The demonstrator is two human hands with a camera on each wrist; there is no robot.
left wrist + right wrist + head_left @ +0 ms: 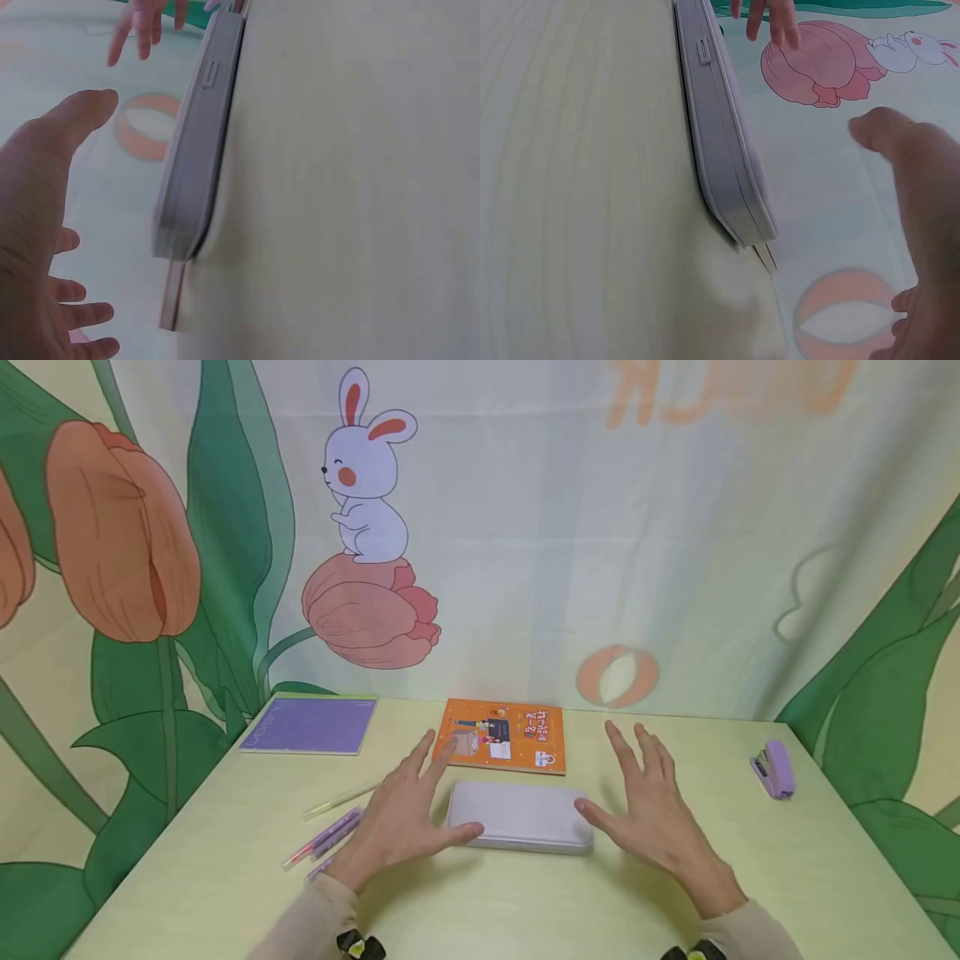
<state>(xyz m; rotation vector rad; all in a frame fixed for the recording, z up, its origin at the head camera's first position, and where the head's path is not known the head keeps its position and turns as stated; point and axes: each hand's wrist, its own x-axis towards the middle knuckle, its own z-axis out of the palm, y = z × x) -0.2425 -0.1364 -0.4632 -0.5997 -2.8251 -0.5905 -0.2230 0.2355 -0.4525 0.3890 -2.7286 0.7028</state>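
A pale lavender pencil case [521,814], its lid down, lies on the table between my two hands. My left hand [405,814] hovers at its left end, fingers spread, holding nothing. Off the right end, my right hand [648,810] is held in the air with thumb and fingers apart, also holding nothing. Both wrist views show the case's front side with a small clasp [211,74], and a gap between each hand and the case. Several markers [330,833] lie beside and partly behind my left hand.
An orange book [525,739] lies just behind the case. At the back left is a purple notebook [311,725]. A purple stapler [774,770] stands near the table's right edge. A printed curtain [510,527] hangs along the back of the table [810,877].
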